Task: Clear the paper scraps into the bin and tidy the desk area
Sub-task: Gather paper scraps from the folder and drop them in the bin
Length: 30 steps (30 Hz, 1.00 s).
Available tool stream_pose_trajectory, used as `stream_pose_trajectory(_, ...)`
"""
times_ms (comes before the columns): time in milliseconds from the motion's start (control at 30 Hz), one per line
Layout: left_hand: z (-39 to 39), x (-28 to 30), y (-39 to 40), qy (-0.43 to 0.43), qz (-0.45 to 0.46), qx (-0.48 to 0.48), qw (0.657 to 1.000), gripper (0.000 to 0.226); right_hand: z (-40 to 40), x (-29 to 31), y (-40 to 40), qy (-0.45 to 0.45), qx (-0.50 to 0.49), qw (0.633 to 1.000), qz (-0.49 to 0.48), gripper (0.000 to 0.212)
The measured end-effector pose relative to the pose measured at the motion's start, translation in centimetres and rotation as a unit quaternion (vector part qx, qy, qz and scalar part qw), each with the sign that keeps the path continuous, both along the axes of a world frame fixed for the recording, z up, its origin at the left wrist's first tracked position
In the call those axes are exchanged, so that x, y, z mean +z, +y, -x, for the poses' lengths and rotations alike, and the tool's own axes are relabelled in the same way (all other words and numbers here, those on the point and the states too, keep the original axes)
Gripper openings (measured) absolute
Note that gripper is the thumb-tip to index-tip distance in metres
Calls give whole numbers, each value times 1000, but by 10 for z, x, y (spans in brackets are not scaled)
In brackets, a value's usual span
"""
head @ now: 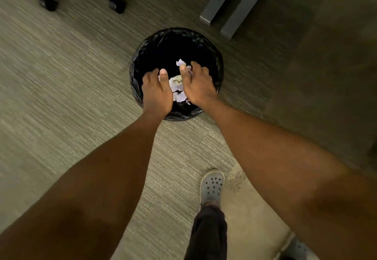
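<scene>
A round black bin (142,55) with a black liner stands on the carpet in the middle of the view. Both my hands hover over its opening, palms turned down and inward. My left hand (156,92) and my right hand (199,87) cup a bunch of pale lilac and white paper scraps (177,88) between them. One scrap (180,62) sticks up past my right thumb. The inside of the bin is dark, and I cannot make out its contents below the hands.
Grey desk legs (234,4) stand behind the bin to the right. Black chair legs with castors (116,4) are at the top left. My foot in a grey clog (212,185) is on the floor below the bin.
</scene>
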State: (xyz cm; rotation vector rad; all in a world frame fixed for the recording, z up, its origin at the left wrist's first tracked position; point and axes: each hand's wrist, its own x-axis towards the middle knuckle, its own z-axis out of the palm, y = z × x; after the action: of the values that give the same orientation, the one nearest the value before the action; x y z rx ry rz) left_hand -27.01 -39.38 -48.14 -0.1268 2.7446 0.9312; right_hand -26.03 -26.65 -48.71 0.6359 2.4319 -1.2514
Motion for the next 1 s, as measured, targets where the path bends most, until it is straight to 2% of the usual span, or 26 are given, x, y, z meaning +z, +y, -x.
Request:
stream_pose_trajectory(67,-8,-7,-2,-30,28,-44,998,60,-8,-6,1,-12,70,996,-54,67)
stream_pose_trajectory(167,-26,-10,-4,-2,102,-119,988,61,-24,-7,4,23,143,979,-142,65)
stream_pose_trajectory(267,-40,-8,-4,0,118,-131,984,64,-41,-4,8,38,172,972,-158,63)
stream_pose_trajectory(567,-83,39,14,12,147,-194,970,67,-101,43,39,46,154,973,-167,63)
stream_pose_trajectory(767,-130,96,59,41,138,-282,948,64,-156,104,80,36,91,977,-188,63)
stream_pose_trajectory(1000,-190,173,133,55,105,-334,935,62,-243,184,133,19,-21,977,-212,63)
